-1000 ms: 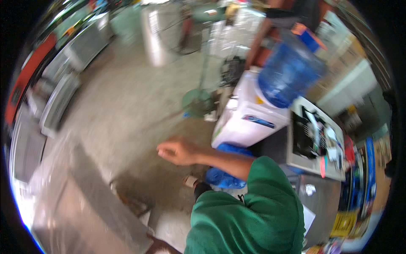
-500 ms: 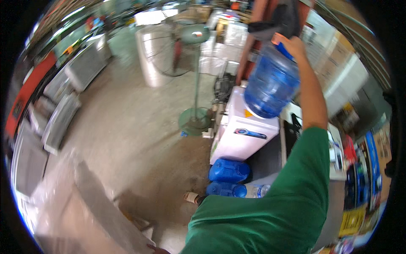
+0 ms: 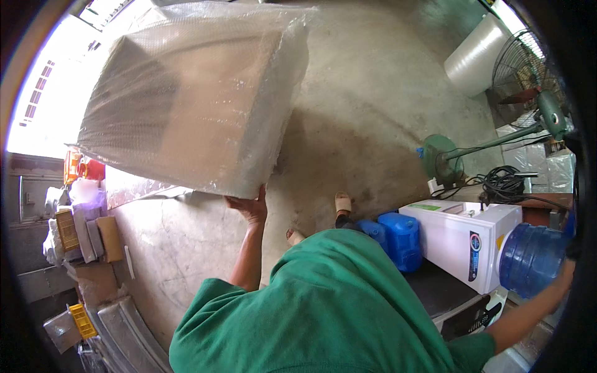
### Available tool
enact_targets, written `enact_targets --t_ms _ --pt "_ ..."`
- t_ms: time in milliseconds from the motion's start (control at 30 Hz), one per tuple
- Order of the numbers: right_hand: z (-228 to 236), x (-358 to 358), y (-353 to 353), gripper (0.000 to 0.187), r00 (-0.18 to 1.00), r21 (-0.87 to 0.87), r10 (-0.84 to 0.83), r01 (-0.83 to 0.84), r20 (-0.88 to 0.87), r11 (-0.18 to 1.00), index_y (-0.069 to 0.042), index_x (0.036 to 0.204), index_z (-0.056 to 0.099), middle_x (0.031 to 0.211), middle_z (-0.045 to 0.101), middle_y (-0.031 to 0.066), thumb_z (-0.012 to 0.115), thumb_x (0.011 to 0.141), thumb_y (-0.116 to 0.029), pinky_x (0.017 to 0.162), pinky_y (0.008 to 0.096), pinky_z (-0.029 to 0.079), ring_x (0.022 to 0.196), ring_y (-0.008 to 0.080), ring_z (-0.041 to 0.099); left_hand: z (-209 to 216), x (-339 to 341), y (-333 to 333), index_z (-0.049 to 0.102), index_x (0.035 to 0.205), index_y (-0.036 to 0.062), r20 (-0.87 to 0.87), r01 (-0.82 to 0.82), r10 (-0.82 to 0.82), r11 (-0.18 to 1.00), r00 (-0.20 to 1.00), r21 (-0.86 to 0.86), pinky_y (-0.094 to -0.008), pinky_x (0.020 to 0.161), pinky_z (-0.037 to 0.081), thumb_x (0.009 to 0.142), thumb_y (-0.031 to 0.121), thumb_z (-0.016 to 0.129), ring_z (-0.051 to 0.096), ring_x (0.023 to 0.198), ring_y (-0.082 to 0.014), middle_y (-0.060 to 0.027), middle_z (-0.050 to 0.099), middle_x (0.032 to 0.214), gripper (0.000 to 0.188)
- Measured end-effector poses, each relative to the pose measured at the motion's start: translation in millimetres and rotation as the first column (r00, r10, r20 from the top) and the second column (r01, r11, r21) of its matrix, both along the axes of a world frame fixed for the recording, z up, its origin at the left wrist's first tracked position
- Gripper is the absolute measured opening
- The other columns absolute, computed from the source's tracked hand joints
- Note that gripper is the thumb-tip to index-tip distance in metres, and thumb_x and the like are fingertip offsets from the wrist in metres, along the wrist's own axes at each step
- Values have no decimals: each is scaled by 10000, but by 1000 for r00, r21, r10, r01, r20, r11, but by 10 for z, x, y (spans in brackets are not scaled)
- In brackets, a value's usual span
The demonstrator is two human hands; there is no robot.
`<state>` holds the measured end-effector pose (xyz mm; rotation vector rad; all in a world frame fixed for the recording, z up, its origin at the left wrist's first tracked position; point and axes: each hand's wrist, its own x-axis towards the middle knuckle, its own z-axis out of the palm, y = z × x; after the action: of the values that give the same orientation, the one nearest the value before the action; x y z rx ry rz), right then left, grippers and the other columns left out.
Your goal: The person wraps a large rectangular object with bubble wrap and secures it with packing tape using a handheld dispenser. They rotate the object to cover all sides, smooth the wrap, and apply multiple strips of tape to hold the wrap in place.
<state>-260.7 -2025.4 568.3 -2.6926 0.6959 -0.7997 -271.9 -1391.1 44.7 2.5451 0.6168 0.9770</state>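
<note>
A large cardboard box in bubble wrap [image 3: 199,118] fills the upper left, tilted. My left hand [image 3: 249,208] grips its lower edge, the thumb up along the wrap and the other fingers partly hidden under the box. At the far right, a blue water jug [image 3: 528,258] is seated on a white water dispenser [image 3: 463,239]. My right hand [image 3: 567,270] is beside the jug's outer end, at the picture's dark rim. Its fingers are hidden there, so its hold does not show.
Two blue jerrycans [image 3: 401,242] stand next to the dispenser, near my feet. Beyond are a green pedestal fan [image 3: 441,161], a coiled black cable [image 3: 504,183] and a large plastic wrap roll [image 3: 479,56]. Stacked panels [image 3: 124,329] and a yellow crate [image 3: 82,320] lie at the lower left.
My view has swung left, bringing the wrapped box and my left hand into plain sight. The dispenser and jug have shifted to the right edge, with my right hand still by the jug.
</note>
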Motion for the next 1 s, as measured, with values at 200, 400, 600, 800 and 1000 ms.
enact_targets --t_ms 200,400,600,800,1000 --pt "-2423 717 2114 504 472 965 872 -261 126 2 -30 1258 576 1015 654 86 695 916 -381 836 366 498 938 202 615 8 -53 48 -165 1529 -30 29 4 -5 999 1000 48 -593 1107 261 783 433 833 204 1329 -508 -354 67 1474 1329" --pt "-3555 916 3955 558 67 924 922 -36 383 -381 -1 1197 579 984 663 101 727 890 -443 804 337 528 895 163 636 87 -42 62 -94 1546 6 -51 2 3 995 999 98 -581 1124 243 801 360 821 167 1370 -481 -317 99 1494 1231" --pt "-3891 1317 4579 758 -245 922 933 -219 264 -318 23 1092 676 894 702 158 672 831 -688 745 342 546 850 201 682 108 -61 2 154 1521 109 -118 24 -19 999 993 42 -542 1137 188 915 329 680 182 1379 -408 -227 192 1501 832" --pt "-4097 1482 4539 877 -425 939 905 -303 20 -163 45 1078 698 922 717 179 574 822 -785 757 381 529 850 266 681 -135 -170 129 468 1427 112 -267 35 -11 996 964 85 -647 1106 95 945 267 628 234 1386 -443 -235 368 1499 531" --pt "-4962 1453 4660 855 -360 924 922 -284 145 -256 -1 1073 716 939 715 177 602 787 -799 746 396 530 866 293 687 68 -352 163 168 1512 -51 -410 67 -26 994 912 86 -620 1147 72 872 379 731 151 1403 -515 -332 214 1506 955"
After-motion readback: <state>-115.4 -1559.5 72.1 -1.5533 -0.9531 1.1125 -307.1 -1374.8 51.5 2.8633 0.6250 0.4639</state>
